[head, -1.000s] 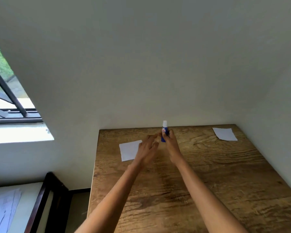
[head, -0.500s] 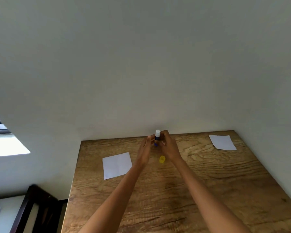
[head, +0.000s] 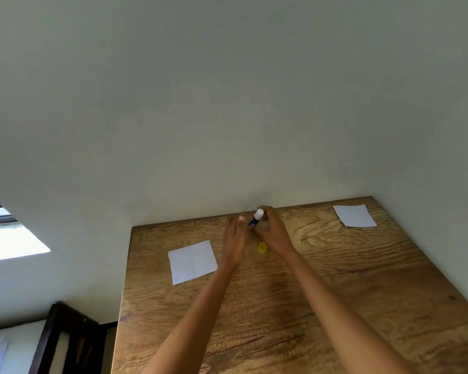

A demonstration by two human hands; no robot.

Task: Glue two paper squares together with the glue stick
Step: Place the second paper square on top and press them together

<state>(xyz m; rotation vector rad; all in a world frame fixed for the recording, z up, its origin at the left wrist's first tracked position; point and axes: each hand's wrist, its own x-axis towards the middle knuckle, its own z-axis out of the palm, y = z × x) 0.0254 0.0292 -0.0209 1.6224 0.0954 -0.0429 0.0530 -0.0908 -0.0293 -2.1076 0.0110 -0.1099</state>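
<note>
A blue glue stick (head: 255, 220) with its white tip bared tilts up over the far middle of the wooden table (head: 281, 306). My right hand (head: 272, 232) grips its body. My left hand (head: 235, 238) sits just to its left with straight fingers, fingertips near the stick's lower end; contact is unclear. The yellow cap (head: 262, 248) lies on the table below my right hand. One white paper square (head: 192, 261) lies left of my hands, a second paper square (head: 354, 215) in the far right corner.
Pale walls close the table at the back and on the right. A dark wooden frame (head: 62, 338) stands below the table's left edge. A bright window sill (head: 11, 244) shows at far left.
The yellow cap has come off the glue stick and now lies on the table. The view has swung right, and the stick leans more to the left.
</note>
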